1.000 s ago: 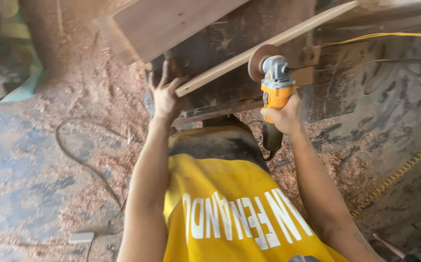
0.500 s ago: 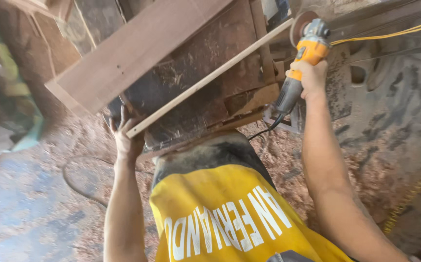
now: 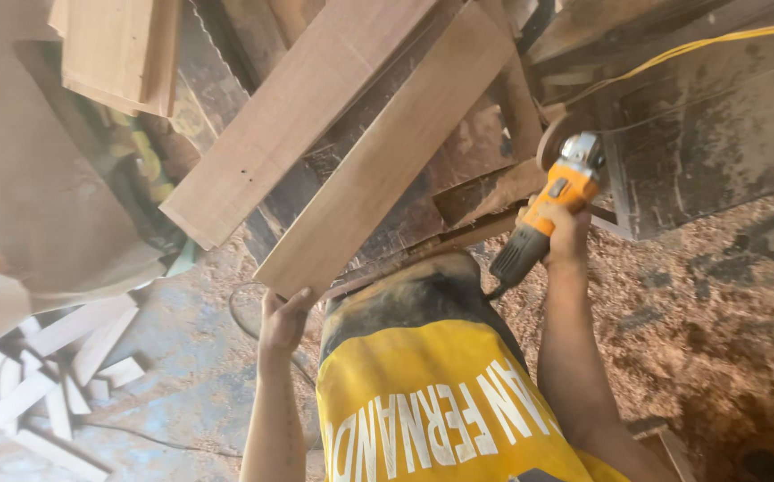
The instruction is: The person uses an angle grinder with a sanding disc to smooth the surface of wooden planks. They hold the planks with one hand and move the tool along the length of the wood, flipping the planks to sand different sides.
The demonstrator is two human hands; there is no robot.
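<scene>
**Q:** Starting from the largest item, what is in hand?

**A:** Workpiece: one long wooden board [image 3: 387, 143], lying diagonally across the dark, dust-coated work stand [image 3: 690, 152]. A second board [image 3: 302, 112] lies just beside it, upper left. My left hand [image 3: 284, 317] grips the near end of the long board from below, fingers curled over its edge. Below the stand, sawdust [image 3: 717, 312] covers the floor; pale offcuts [image 3: 57, 366] lie in a heap at left.

**Q:** And the tool?

**A:** My right hand [image 3: 565, 236] is clenched around the body of an orange angle grinder [image 3: 552, 201], disc end pointing up and away from me, near the board's far edge. Whether the disc touches the wood I cannot tell; that corner is poorly shown.

**Q:** Progress?

**A:** My judgement: early. The board face appears smooth and unmarked, with no fresh cut or sanded patch visible. Positioning looks done; working the surface remains.

**Q:** Arm pose?

**A:** Both arms extended forward, left nearly straight, right raised higher with the wrist bent toward the stand.
</scene>
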